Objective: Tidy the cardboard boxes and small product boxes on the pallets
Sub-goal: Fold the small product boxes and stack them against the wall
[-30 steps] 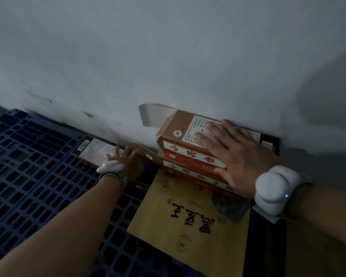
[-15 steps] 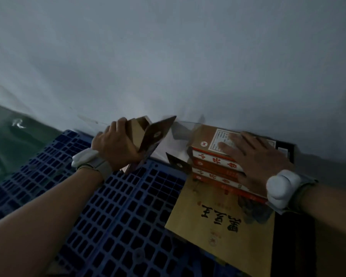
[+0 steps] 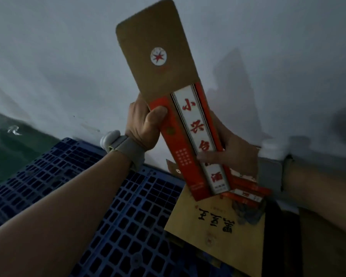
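Left hand grip on flattened product box (right hand behind), above blue pallet

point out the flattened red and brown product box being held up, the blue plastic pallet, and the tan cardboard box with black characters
flattened red and brown product box (image 3: 196, 136): head view, on its white lettered strip
blue plastic pallet (image 3: 128, 226): head view, on its open grid top
tan cardboard box with black characters (image 3: 214, 228): head view, on its printed top face

Open pallet left; stacked boxes crowd the wall
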Action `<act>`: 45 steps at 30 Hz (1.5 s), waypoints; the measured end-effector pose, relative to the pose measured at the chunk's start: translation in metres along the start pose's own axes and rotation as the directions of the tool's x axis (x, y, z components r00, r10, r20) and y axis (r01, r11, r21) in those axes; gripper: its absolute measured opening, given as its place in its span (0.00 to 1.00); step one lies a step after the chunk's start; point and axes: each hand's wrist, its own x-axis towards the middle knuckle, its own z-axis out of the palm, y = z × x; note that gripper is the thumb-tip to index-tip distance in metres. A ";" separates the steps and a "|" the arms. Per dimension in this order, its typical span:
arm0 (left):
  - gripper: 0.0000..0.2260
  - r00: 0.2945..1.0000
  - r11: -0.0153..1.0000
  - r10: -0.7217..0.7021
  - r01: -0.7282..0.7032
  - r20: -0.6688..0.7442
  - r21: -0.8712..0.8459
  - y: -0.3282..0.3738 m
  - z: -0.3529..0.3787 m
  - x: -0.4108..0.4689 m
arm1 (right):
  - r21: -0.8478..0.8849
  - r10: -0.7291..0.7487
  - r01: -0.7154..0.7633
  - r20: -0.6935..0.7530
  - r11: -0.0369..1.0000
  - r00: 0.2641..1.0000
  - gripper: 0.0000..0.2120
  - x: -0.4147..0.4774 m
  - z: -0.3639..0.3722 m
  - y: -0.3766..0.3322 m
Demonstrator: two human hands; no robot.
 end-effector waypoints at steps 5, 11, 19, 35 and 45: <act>0.24 0.886 0.919 -0.387 0.350 -0.254 -0.180 0.005 0.041 -0.016 | -0.271 -0.051 0.026 -0.087 0.962 0.995 0.38 -0.001 -0.048 -0.032; 0.16 0.666 0.703 -0.697 0.708 -0.266 -0.068 -0.014 0.071 -0.046 | -0.844 0.082 -0.233 -0.221 0.482 0.972 0.44 -0.005 -0.083 -0.015; 0.23 0.927 0.851 -0.374 0.359 -0.036 0.385 -0.026 0.078 -0.071 | -0.961 0.068 -0.196 -0.186 0.195 0.980 0.40 -0.029 -0.073 0.011; 0.14 0.942 0.758 -0.329 0.217 0.073 0.615 -0.040 0.087 -0.093 | -0.975 -0.096 -0.217 -0.221 0.052 0.970 0.41 -0.021 -0.019 0.018; 0.17 0.703 0.247 -0.684 -0.032 0.198 0.968 -0.061 0.002 -0.139 | -0.964 -0.281 0.157 0.093 0.215 0.955 0.21 -0.002 0.075 0.001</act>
